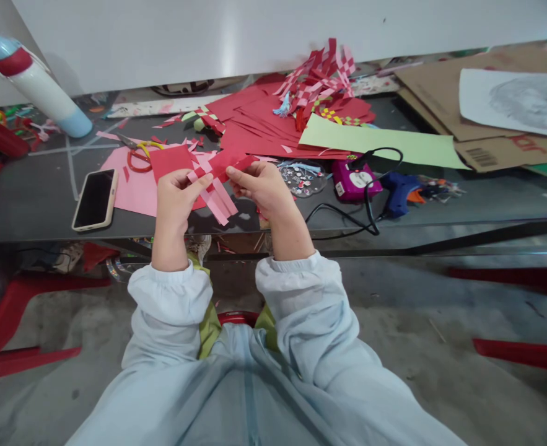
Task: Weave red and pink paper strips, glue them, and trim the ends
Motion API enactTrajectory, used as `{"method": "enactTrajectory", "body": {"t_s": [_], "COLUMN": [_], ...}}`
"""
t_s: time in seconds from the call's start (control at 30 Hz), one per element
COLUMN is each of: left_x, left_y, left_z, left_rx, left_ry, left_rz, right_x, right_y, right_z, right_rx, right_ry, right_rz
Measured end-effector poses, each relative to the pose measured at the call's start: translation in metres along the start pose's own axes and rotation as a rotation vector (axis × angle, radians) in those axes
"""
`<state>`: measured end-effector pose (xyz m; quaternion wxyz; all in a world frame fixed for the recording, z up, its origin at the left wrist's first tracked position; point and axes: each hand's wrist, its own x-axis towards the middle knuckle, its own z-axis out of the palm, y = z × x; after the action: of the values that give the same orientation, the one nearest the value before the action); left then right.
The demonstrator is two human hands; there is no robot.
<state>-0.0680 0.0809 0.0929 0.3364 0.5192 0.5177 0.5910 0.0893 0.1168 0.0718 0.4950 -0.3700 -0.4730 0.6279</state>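
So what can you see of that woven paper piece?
The woven paper piece is red and pink, seemingly thin paper, its strips crossed in a small checkered patch. Loose pink strips slant toward the front edge of the table; red paper extends rightward. The left hand and right hand pinch it, partly hiding it.

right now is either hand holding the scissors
No, the left hand and the right hand pinch the paper strips, while the scissors lie apart from both.

Room left of phone [95,199], cable [370,204] rightward
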Motion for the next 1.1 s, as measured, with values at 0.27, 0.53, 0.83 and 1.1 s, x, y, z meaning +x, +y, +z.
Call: {"method": "enactTrajectory", "body": {"t_s": [0.27,0.53,0.83,1.1], "left_x": [0.0,-0.0003,0.0006,0.0025], "left_y": [0.0027,0.0018,0.0025,0.0004], "left_z": [0.0007,0.0012,0.0009,-0.0012], "left_rx": [-0.02,0.018,0.017,0.06], "left_ry": [0.003,0.018,0.054,0.08], "left_rz": [0.021,0.027,0.057,0.089], "right_x": [-0.0003,-0.0029,-0.0045,-0.004], "right_y": [0.001,-0.0046,-0.0074,-0.0062], "right_z": [-0.0034,-0.0008,0.0002,-0.0056], "right_rx": [0.053,-0.033,-0.036,0.07], "right_ry": [-0.094,-0.09,-0.096,-0.073], "right_rz": [0.029,0.106,0.124,0.042]}}
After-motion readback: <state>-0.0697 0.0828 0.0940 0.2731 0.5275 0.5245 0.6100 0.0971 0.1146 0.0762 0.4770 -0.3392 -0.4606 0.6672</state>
